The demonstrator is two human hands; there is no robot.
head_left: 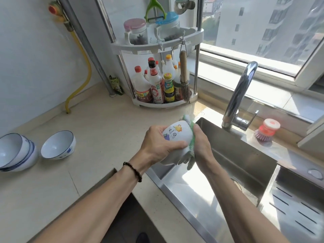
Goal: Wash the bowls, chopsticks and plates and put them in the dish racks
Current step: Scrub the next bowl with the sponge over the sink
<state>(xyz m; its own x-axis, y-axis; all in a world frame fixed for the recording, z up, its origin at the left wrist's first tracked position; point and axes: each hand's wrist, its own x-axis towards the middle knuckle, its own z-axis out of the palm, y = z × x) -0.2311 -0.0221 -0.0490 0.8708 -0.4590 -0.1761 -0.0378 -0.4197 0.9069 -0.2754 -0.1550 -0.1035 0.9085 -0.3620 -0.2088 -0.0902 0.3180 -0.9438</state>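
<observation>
Fingers of my left hand (158,142) curl round a white cup (175,137) above the sink (228,155) edge, while my right hand (201,146) presses a green cloth (192,135) to its rim. Blue-rimmed bowls (57,145) wait on the counter (105,128). Best to turn the cup steadily, scrubbing all round.

- Held bowl (175,135): white with small cartoon prints.
- Scrubbing cloth (190,137): green and white.
- Bench bowls (58,144): white, blue-rimmed, blue motifs.
- Dish brush (266,131): red-orange top, lilac bristles.
- Hose (84,74): yellow.
- Bench (98,137): beige.
</observation>
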